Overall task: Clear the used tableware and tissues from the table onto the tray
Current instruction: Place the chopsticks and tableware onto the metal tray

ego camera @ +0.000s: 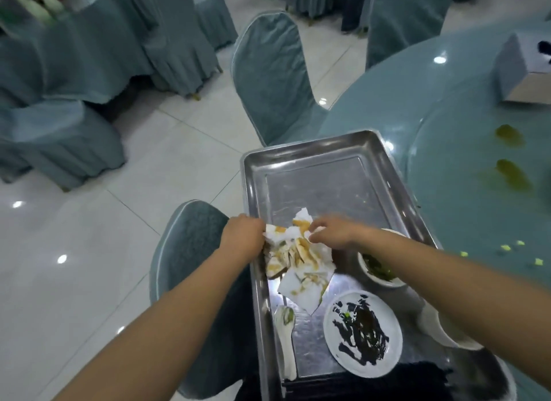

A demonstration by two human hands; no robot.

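**Two hands on the tissue wad: fault conditions**

Both hands grip one item. The left hand (243, 236) curls round the left edge of the crumpled white paper tissues with orange-brown stains (301, 260). The right hand (331, 233) pinches their far right corner. The tissues hang over the near left part of the rectangular stainless-steel tray (253, 177). Whether the lowest sheet touches the tray floor cannot be told.

On the tray, nearer: a white ceramic spoon (284, 326), a round white plate smeared with dark sauce (362, 332) and a white bowl with green residue (380, 269).

Probable faults:

1. The tissues sit just beside the left rim. A loose release could drop sheets over it onto the pale tiled floor (119, 221).
2. The stains look wet. Sheets may cling to the fingers on release.
3. The right forearm crosses above the bowl. A low withdrawal could knock it.
4. The tray appears to overhang the edge of the round teal glass worktop (447, 102), and its support is hidden. Load added at the left could tip it.

Yellow-green spills (510, 135) lie on the worktop to the right, well apart from the tray.
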